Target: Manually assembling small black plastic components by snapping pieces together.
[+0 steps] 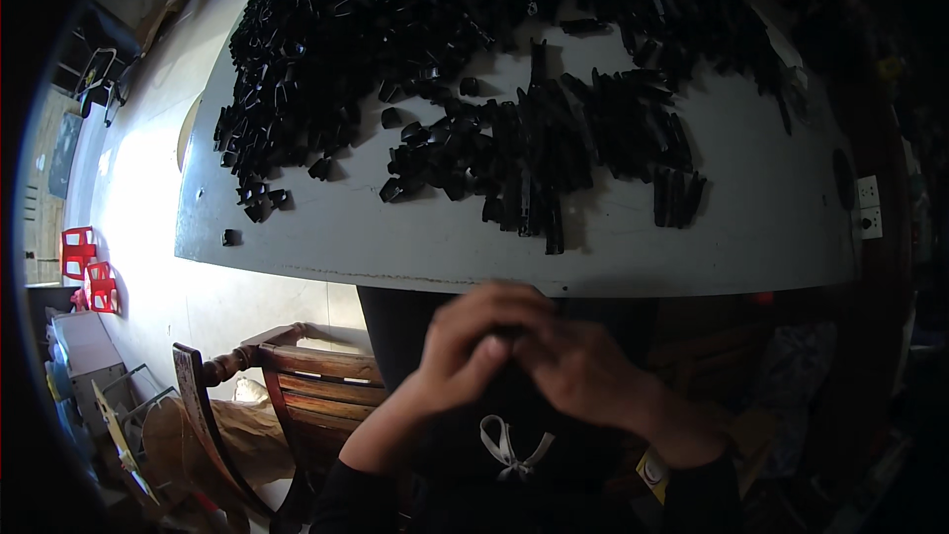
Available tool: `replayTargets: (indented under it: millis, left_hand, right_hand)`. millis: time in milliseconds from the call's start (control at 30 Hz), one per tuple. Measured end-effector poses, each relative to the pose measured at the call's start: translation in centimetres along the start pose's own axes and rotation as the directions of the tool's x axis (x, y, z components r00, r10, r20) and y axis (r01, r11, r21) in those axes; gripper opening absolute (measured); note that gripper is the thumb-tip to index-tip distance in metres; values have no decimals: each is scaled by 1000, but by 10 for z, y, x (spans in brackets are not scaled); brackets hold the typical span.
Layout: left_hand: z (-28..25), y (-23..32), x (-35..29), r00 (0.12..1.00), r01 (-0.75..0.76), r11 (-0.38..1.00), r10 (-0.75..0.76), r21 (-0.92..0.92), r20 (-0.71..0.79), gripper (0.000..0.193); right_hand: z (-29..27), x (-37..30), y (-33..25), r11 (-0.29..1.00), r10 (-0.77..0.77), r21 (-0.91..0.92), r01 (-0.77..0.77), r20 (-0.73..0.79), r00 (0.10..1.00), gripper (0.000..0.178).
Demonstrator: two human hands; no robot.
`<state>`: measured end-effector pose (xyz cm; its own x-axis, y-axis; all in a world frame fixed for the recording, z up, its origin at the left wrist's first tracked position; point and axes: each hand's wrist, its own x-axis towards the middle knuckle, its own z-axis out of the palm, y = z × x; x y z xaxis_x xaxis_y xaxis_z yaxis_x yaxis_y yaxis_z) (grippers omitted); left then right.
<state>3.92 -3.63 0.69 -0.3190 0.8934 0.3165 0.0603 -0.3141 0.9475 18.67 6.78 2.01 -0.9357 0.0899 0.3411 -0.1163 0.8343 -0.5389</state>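
My left hand (471,341) and my right hand (585,368) meet just in front of the table's near edge, over my lap. Both have their fingers curled and pressed together. Something dark shows in the small gap between them, but I cannot make out what it is. Beyond them, on the white table (326,237), lies a loose cluster of black plastic pieces (534,153), some long and narrow, others short and cap-like. A much larger heap of similar black pieces (306,59) covers the far left and back of the table.
A few long black pieces (678,200) lie apart at the right. Left of me stands a wooden chair (321,386) with a slatted back. Two red stools (78,253) are on the floor at the far left. A white wall socket (869,208) shows at the right.
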Motion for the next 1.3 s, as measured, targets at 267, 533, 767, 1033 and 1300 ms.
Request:
replayTargets:
  millis: [267,533,767,1033,1300]
  left_hand:
    - [-39,-21,38,995,-45,445,103,894,-2,26]
    - [-43,-19,29,996,-81,445,8,892,87,16]
    - [-39,-8,21,999,-39,494,30,869,28,14]
    - [-35,-7,25,994,-74,411,-45,909,101,13]
    - [-22,14,8,999,17,829,-30,559,15,16]
  right_hand:
    - [-8,29,53,923,294,-245,-296,-44,955,41]
    - [-15,5,52,876,425,-202,-437,-103,899,28]
    - [-25,-10,29,810,584,137,-570,-114,804,20]
    - [-17,-11,22,826,552,204,-526,-102,827,36]
    - [-28,4,5,947,320,46,-317,-121,940,32]
